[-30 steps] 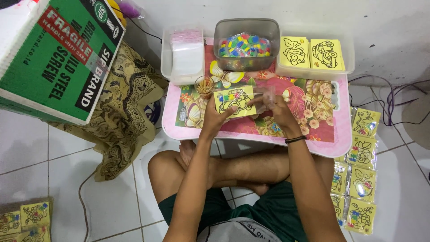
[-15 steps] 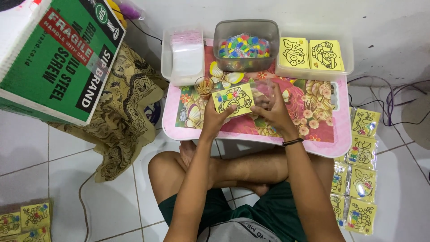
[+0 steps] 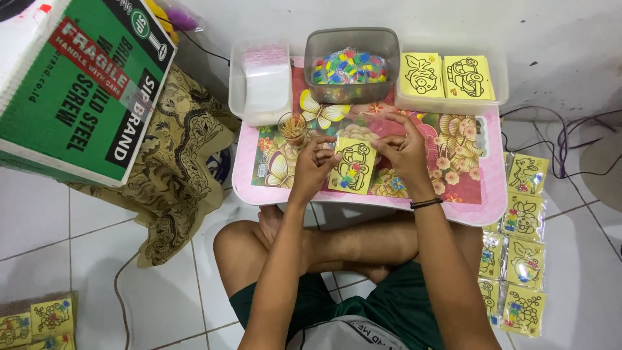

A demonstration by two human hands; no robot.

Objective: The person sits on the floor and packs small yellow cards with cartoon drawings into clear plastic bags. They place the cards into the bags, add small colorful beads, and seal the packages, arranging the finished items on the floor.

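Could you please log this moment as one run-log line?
left hand: holds yellow card | right hand: at card's edge | surface: pink table

Pink floral lap table [image 3: 483, 194] bears three tubs, small glass [image 3: 292, 127], yellow card [image 3: 354, 166].

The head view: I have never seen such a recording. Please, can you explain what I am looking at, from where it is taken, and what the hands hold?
There is no machine here. A person sits cross-legged on a tiled floor, and a camera worn on the head looks down, so both arms enter from the bottom edge.

In front stands a small pink table with a flowered top. At its far side are three plastic tubs: a clear one with a stack of white sheets, a grey one with small multicoloured pieces, and a clear one with two yellow picture cards. A small glass of thin sticks stands near the left hand.

The left hand and the right hand together hold a yellow card with a black car outline, just above the table.

On the floor at the right lie packed yellow cards; at the left, a green cardboard box.
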